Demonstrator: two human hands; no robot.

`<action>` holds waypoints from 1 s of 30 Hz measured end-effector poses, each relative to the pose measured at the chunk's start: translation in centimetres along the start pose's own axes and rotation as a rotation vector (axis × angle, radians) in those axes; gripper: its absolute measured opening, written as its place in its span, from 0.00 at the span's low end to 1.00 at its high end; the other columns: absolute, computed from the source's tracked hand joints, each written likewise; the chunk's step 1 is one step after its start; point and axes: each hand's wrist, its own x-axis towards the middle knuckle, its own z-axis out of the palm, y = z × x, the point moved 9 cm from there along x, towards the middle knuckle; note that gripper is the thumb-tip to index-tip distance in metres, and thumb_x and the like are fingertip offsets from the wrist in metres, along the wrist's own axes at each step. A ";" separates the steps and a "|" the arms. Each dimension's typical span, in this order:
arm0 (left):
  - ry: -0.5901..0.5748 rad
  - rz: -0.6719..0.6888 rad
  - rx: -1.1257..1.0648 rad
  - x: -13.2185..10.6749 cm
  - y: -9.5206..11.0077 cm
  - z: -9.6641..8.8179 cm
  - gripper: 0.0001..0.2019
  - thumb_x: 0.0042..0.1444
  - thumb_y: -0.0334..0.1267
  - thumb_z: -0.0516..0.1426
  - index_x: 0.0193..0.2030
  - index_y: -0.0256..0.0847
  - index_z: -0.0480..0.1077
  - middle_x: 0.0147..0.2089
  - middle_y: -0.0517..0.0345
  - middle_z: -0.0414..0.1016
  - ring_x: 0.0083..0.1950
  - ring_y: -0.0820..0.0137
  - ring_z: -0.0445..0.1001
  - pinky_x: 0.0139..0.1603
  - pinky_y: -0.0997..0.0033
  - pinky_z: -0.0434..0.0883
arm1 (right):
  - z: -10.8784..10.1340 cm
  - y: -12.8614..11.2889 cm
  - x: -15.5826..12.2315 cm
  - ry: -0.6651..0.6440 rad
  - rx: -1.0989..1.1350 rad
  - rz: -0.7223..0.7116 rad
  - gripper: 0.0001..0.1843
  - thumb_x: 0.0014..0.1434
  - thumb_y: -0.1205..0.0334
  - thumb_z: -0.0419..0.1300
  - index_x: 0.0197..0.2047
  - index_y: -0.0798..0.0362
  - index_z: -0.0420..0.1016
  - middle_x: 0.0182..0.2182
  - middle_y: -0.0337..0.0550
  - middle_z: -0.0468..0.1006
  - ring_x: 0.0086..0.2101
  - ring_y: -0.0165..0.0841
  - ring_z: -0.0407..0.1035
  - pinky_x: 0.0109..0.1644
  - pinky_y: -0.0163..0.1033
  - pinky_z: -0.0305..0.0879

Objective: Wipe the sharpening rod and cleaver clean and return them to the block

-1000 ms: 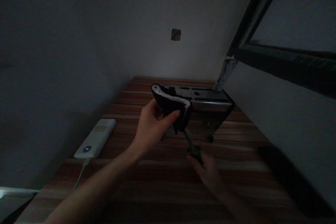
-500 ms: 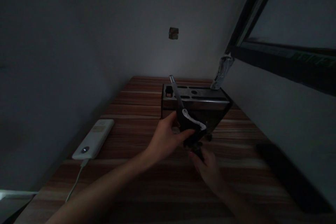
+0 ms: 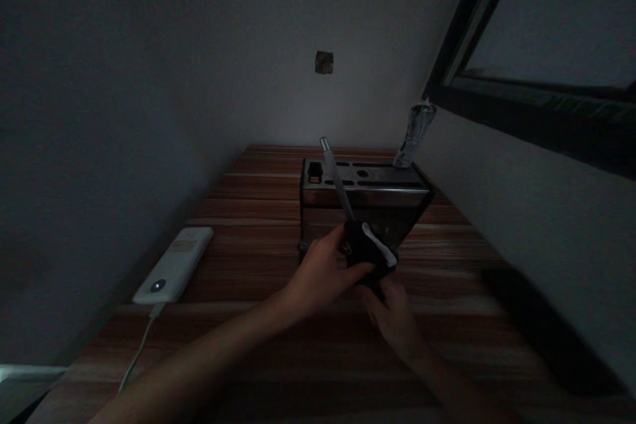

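Observation:
The room is dim. My left hand [image 3: 322,271] is closed on a dark cloth with a white edge [image 3: 370,248], pinched around the lower part of a thin metal blade [image 3: 336,179]. The blade points up and away, its tip in front of a metal knife block [image 3: 368,195]. My right hand [image 3: 395,315] is closed around the tool's dark handle, just below the cloth. Both hands are over a striped wooden table [image 3: 248,258], just in front of the block.
A white power bank [image 3: 173,265] with a cable lies at the table's left edge. A crumpled clear wrapper [image 3: 413,136] stands behind the block by the wall. A dark-framed picture [image 3: 521,99] hangs on the right wall. A dark shape [image 3: 541,331] lies at the right.
My left hand has slid the cloth down the blade toward the handle, baring the blade's upper part. The camera view shifted slightly.

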 end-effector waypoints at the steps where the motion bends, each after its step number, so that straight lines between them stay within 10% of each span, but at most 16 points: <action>1: -0.005 0.005 -0.005 0.0 0.0 0.1 0.19 0.47 0.33 0.62 0.48 0.41 0.68 0.42 0.57 0.77 0.44 0.65 0.75 0.46 0.66 0.71 | 0.0 0.0 0.0 0.003 0.000 0.005 0.11 0.52 0.55 0.56 0.25 0.54 0.68 0.12 0.32 0.60 0.14 0.26 0.54 0.16 0.30 0.51; 30: 0.151 0.047 -0.060 0.5 1.4 -3.0 0.17 0.48 0.34 0.61 0.46 0.38 0.67 0.43 0.55 0.76 0.44 0.66 0.74 0.47 0.68 0.69 | 0.7 -1.0 0.0 -0.032 -0.024 -0.041 0.15 0.55 0.52 0.56 0.29 0.56 0.72 0.14 0.34 0.63 0.15 0.26 0.57 0.17 0.30 0.53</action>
